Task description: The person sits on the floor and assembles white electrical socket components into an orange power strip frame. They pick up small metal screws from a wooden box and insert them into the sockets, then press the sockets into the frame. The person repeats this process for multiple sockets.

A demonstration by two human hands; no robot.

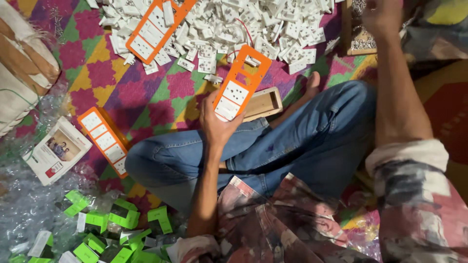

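Note:
My left hand (217, 122) grips the lower end of an orange rectangular frame (242, 80) that carries two white socket modules at the bottom and has open slots above. It is held over my crossed legs in blue jeans (292, 141). My right hand (382, 17) is stretched out to the top right edge, over a wooden tray (358, 36) of small metal parts; its fingers run out of view. A large heap of white plastic socket pieces (234, 27) lies ahead on the patterned mat.
A second orange frame (156, 27) rests on the white heap and a third filled one (105, 139) lies left of my knee. A small wooden box (263, 103) sits behind the held frame. Green-and-white parts (117, 229), a paper card (56, 151) and sacks (22, 68) lie on the left.

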